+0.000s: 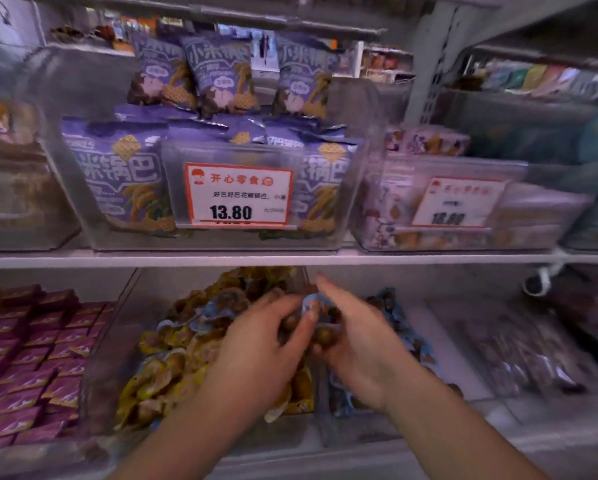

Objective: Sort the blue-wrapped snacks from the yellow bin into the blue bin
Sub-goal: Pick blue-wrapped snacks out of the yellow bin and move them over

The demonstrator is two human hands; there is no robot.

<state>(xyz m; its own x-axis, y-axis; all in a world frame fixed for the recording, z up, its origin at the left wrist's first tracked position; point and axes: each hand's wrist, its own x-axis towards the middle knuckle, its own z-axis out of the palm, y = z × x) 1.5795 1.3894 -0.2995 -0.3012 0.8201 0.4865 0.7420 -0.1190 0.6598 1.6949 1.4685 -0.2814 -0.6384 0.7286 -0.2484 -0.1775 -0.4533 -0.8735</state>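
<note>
Where the two hands meet above the divider between two clear bins on the lower shelf, the grip is a shared one: the left hand [266,344] and the right hand [356,344] both curl their fingers around a small cluster of blue-wrapped snacks [313,306], round brown pieces in pale blue and white wrappers. Motion blur hides how many pieces each hand holds.

Just left of the hands lies the yellow bin [124,341], a clear box heaped with yellow-wrapped snacks [166,379], with several blue wrappers still mixed in near the top of the heap. Just right of the hands lies the blue bin [325,410], holding a thinner line of blue-wrapped pieces. Further left of the hands sit rows of small purple packets [31,358]. Above the hands, on the next shelf up, a clear bin holds purple snack bags [117,174] behind a white and orange price tag [238,194] reading 13.80.

Risk from here: the pieces are small, round and slick in their wrappers, so a loose hold over the divider could let one roll back among the yellow ones. A yellow piece could also ride along unnoticed, since the wrapped pieces look alike in shape.

The held snacks look like glossy brown balls, each sealed in crinkled film with a blue edge.
</note>
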